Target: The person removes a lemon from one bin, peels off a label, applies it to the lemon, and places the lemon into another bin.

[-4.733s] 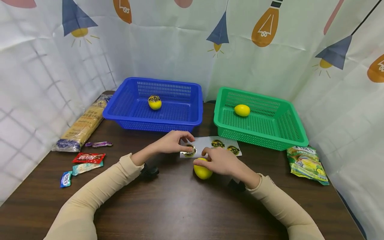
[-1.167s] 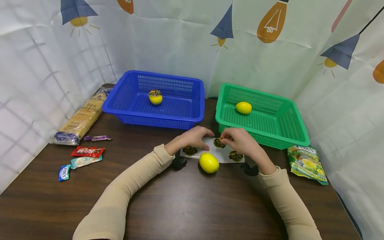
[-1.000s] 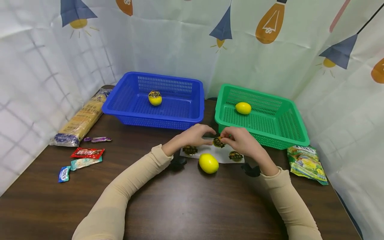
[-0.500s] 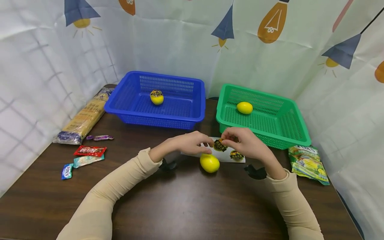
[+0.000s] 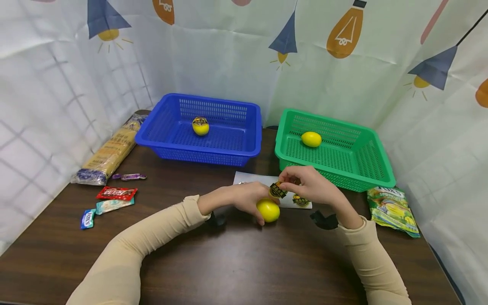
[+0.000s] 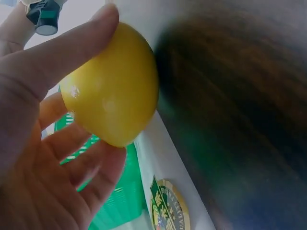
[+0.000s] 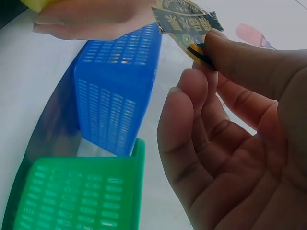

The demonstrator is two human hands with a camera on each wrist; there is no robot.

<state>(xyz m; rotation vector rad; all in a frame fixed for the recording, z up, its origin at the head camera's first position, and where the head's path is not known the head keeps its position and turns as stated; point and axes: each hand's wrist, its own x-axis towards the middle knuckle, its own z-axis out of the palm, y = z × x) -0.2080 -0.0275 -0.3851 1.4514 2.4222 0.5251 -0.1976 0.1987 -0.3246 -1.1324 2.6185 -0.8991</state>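
My left hand [image 5: 248, 198] grips a yellow lemon [image 5: 268, 210] on the table, thumb on the near side and fingers on the far side. In the left wrist view the lemon [image 6: 115, 86] sits between thumb and fingers. My right hand [image 5: 310, 185] pinches a black and gold sticker [image 5: 277, 190] between thumb and forefinger, just above the lemon. The sticker [image 7: 187, 26] looks lifted and slightly curved in the right wrist view. Under both hands lies a white sticker sheet [image 5: 248, 176], with another round sticker [image 5: 301, 201] at its right end.
A blue basket [image 5: 198, 153] at the back holds a lemon [image 5: 200, 127] bearing a sticker. The green basket [image 5: 335, 180] to its right holds a plain lemon [image 5: 311, 139]. Small wrapped sweets [image 5: 116, 193] and a long noodle pack [image 5: 110, 152] lie left; a green packet [image 5: 392, 208] lies right.
My right hand has peeled the sticker off the sheet and lifted it slightly toward the lemon. My left hand has left the sheet and taken hold of the lemon.
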